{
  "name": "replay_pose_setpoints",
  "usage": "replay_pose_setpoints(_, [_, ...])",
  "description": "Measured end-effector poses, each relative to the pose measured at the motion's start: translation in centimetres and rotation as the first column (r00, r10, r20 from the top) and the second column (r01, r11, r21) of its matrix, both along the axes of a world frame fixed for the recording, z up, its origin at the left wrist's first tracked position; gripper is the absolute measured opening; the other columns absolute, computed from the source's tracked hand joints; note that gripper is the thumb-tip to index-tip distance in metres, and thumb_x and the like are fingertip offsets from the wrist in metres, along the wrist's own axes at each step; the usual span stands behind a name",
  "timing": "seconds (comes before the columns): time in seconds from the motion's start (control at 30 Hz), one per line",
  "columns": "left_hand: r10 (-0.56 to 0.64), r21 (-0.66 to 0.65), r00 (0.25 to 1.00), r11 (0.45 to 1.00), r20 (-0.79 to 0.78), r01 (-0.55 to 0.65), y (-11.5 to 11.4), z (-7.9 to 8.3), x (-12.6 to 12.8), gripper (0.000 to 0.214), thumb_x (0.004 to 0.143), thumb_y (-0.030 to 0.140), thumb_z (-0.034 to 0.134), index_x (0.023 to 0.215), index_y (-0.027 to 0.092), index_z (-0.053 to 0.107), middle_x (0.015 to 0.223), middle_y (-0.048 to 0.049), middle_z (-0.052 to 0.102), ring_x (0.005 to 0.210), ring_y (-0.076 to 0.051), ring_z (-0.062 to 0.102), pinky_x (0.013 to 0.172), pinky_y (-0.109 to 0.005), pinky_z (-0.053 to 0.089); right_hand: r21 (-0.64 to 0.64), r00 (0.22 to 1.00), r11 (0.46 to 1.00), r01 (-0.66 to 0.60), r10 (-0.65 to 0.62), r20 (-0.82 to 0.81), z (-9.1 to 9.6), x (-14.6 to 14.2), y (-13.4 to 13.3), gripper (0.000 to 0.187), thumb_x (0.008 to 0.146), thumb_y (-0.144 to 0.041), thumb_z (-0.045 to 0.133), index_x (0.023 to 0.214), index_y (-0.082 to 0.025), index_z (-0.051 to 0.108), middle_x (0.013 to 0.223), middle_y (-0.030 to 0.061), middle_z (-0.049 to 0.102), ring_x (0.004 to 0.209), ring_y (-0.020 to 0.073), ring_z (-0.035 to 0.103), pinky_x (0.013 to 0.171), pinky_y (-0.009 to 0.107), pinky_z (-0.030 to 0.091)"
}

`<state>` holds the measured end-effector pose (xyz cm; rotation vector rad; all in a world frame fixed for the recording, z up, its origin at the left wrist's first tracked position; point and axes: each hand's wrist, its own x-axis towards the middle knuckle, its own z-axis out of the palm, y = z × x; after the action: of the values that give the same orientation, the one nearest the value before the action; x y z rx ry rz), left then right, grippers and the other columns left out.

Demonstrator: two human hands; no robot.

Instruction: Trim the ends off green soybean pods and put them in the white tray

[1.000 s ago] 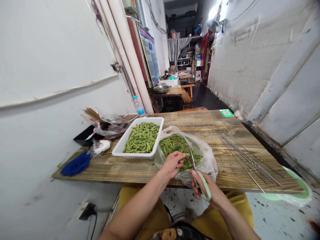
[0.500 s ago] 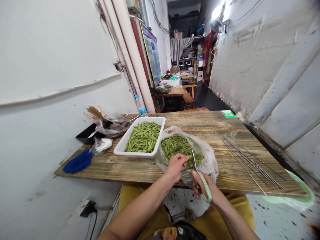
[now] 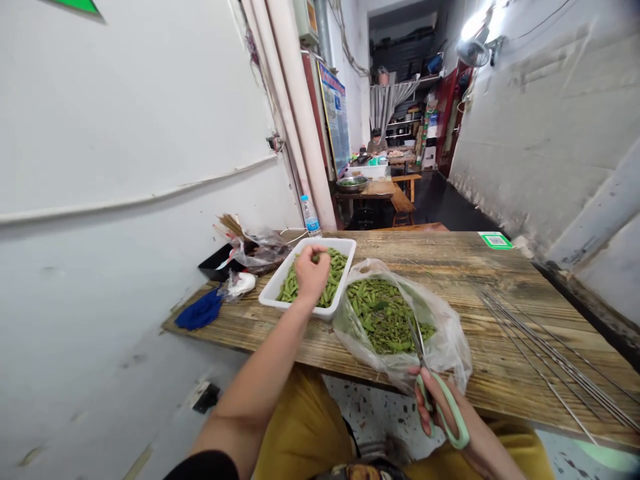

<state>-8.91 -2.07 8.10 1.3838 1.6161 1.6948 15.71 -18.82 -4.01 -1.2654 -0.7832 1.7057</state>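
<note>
My left hand (image 3: 311, 272) hovers over the white tray (image 3: 280, 289) of green bean pods, fingers curled together in a pinch, with a pod at the fingertips. My right hand (image 3: 443, 408) grips green-handled scissors (image 3: 434, 387) at the table's near edge, blades pointing up into the clear plastic bag (image 3: 440, 333) of green pods (image 3: 385, 313). The bag lies just right of the tray on the wooden table (image 3: 450, 267).
Several metal skewers (image 3: 550, 353) lie on the right of the table. A blue cloth (image 3: 200, 312), a black tray with bagged sticks (image 3: 235, 250) and a water bottle (image 3: 310, 217) sit at the left. A person sits at a far table (image 3: 376, 141).
My left hand left the bag and moved left over the white tray. The right hand with the scissors stayed by the bag. The view swung left.
</note>
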Motion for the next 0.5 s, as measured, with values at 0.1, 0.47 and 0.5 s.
replay_pose_setpoints(0.1, [0.043, -0.062, 0.822, 0.994, -0.568, -0.095, 2.3, 0.9, -3.2, 0.011, 0.068, 0.017, 0.058, 0.077, 0.016, 0.064, 0.086, -0.0074, 0.067, 0.091, -0.023, 0.058, 0.085, -0.035, 0.038, -0.001, 0.999, 0.999, -0.037, 0.037, -0.011, 0.5, 0.1, -0.7, 0.047, 0.072, -0.06, 0.063, 0.097, -0.021, 0.055, 0.063, -0.004, 0.052, 0.047, 0.0107, 0.047, 0.039, 0.022, 0.042])
replay_pose_setpoints(0.47, [-0.779, -0.479, 0.258, 0.571, -0.571, 0.667, 0.6, -9.2, 6.7, 0.03, 0.061, 0.006, 0.064, 0.084, 0.023, 0.072, 0.087, -0.0079, 0.07, 0.082, -0.022, 0.062, 0.078, -0.029, 0.043, -0.188, 0.932, 0.97, -0.157, 0.083, -0.353, 1.1, 0.0, 0.2, 0.041, 0.075, -0.059, 0.059, 0.082, -0.019, 0.06, 0.056, -0.0021, 0.052, 0.04, 0.0094, 0.044, 0.038, 0.022, 0.04])
replay_pose_setpoints(0.5, [-0.769, -0.492, 0.254, 0.588, -0.587, 0.642, 0.6, -10.0, 7.3, 0.04, 0.055, 0.005, 0.067, 0.091, 0.022, 0.071, 0.095, -0.0098, 0.068, 0.087, -0.025, 0.061, 0.08, -0.031, 0.043, -0.186, 0.93, 0.972, -0.143, 0.068, -0.361, 0.9, 0.1, 0.2, 0.04, 0.077, -0.059, 0.058, 0.082, -0.019, 0.06, 0.057, -0.0017, 0.052, 0.04, 0.0095, 0.044, 0.039, 0.022, 0.039])
